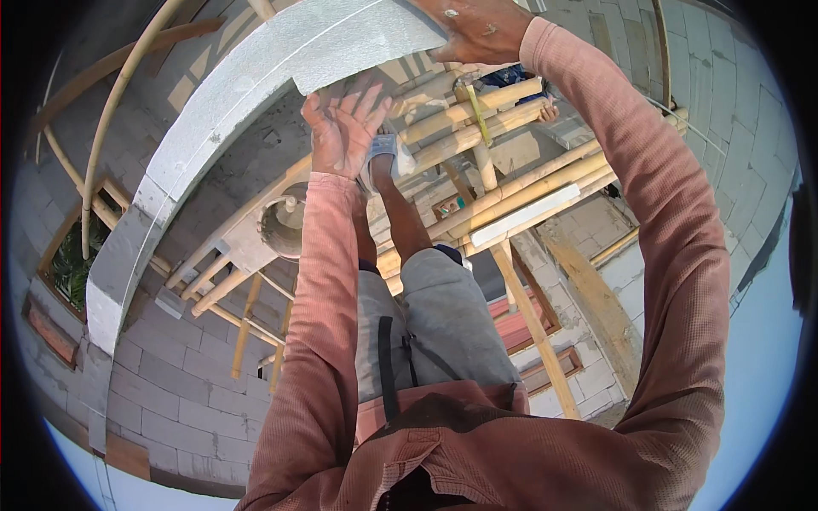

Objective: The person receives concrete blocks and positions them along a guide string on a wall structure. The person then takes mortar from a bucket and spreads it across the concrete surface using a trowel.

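A long row of pale grey blocks [187,145] curves from the lower left up to the top of the view, with a cut block [366,47] at its upper end. My right hand [477,30] grips the right end of that top block, with its fingertips partly hidden. My left hand [345,132] is open just under the block's lower edge, palm showing and fingers spread. Whether its fingertips touch the block I cannot tell. Below, my feet and legs [400,213] are among bamboo poles [511,204].
A bucket of grey material [281,226] sits on a board among the bamboo scaffolding. Another person's hand [550,111] shows by the poles at the right, beside dark clothing. Block walls [170,392], wooden frames [545,370] and a long timber board [588,298] lie below and around me.
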Demonstrator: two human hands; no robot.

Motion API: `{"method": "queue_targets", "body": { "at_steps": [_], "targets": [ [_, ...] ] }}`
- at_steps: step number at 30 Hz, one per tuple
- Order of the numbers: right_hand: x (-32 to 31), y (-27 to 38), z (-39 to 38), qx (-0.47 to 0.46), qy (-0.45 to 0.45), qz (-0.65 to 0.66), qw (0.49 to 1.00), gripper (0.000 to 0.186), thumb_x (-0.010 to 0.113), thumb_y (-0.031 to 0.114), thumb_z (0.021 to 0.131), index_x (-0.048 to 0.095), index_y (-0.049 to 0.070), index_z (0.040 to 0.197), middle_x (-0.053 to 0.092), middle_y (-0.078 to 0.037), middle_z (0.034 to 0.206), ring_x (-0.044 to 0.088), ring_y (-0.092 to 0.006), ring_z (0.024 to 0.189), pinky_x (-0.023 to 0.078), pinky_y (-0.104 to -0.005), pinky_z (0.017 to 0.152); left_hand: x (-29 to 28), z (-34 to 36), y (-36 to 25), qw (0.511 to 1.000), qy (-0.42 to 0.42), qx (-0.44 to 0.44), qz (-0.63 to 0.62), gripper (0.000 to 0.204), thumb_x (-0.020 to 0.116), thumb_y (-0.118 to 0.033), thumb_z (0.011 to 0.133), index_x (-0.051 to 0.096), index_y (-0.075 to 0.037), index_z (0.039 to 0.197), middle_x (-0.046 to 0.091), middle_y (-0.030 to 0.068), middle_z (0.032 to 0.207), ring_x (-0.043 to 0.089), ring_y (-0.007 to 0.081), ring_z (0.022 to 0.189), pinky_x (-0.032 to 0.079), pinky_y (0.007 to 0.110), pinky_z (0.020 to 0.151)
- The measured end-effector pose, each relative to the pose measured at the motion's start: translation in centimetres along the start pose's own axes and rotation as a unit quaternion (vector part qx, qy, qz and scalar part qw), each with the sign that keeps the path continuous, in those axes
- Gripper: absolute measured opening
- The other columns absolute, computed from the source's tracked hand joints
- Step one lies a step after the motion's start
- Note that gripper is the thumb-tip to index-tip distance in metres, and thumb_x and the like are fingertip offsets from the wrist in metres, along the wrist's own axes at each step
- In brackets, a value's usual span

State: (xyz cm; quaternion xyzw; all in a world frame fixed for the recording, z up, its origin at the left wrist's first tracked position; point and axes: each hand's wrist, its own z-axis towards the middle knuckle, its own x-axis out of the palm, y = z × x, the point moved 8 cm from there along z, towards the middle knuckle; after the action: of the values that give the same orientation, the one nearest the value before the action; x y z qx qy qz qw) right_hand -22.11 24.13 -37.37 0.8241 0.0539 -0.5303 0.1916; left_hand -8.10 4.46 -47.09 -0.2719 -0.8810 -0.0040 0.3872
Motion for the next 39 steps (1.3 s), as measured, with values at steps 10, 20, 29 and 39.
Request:
{"method": "queue_targets", "body": {
  "at_steps": [10, 20, 29, 39],
  "targets": [
    [-0.2, -0.2, 3.4, -0.027, -0.054, -0.069, 0.996, 0.102, 0.075, 0.048, 0.08, 0.026, -0.004, 0.153, 0.043, -0.033, 0.134, 0.05, -0.0485, 0.12, 0.044, -0.0519, 0.103, 9.2, -6.2, -9.2, 0.429, -0.068, 0.417, 0.798, 0.081, 0.068, -0.052, 0.092, 0.042, 0.001, 0.147, 0.053, 0.0248, 0.136, 0.047, 0.0353, 0.134, 0.039, 0.051, 0.109],
    [-0.9, -0.3, 4.0, -0.014, -0.152, -0.065, 0.986, 0.091, 0.071, 0.041, 0.085, 0.027, -0.001, 0.154, 0.039, -0.032, 0.141, 0.047, -0.0491, 0.125, 0.043, -0.0511, 0.106, 10.5, 4.6, -9.6, 0.252, 0.028, 0.388, 0.886, 0.125, 0.076, -0.072, 0.071, 0.018, -0.004, 0.158, 0.036, 0.0218, 0.156, 0.034, 0.0391, 0.145, 0.014, 0.064, 0.119],
    [4.7, 1.2, -6.9, 0.229, -0.351, 0.047, 0.907, 0.082, 0.068, 0.035, 0.091, 0.029, 0.002, 0.154, 0.035, -0.03, 0.148, 0.045, -0.0496, 0.129, 0.041, -0.0504, 0.11, 11.7, 5.1, -9.4, 0.301, 0.048, 0.399, 0.865, 0.12, 0.083, -0.067, 0.067, 0.029, 0.0, 0.15, 0.047, 0.0215, 0.144, 0.045, 0.0349, 0.136, 0.022, 0.058, 0.117],
    [12.3, 7.5, -7.0, 0.28, -0.25, 0.456, 0.807, 0.056, 0.055, 0.022, 0.099, 0.039, 0.004, 0.149, 0.041, -0.021, 0.153, 0.04, -0.0382, 0.141, 0.035, -0.0461, 0.117, 10.8, 5.6, -9.4, 0.338, 0.01, 0.366, 0.867, 0.126, 0.085, -0.069, 0.062, 0.028, 0.003, 0.148, 0.042, 0.0249, 0.141, 0.036, 0.0391, 0.137, 0.022, 0.056, 0.116]
  ]
}}
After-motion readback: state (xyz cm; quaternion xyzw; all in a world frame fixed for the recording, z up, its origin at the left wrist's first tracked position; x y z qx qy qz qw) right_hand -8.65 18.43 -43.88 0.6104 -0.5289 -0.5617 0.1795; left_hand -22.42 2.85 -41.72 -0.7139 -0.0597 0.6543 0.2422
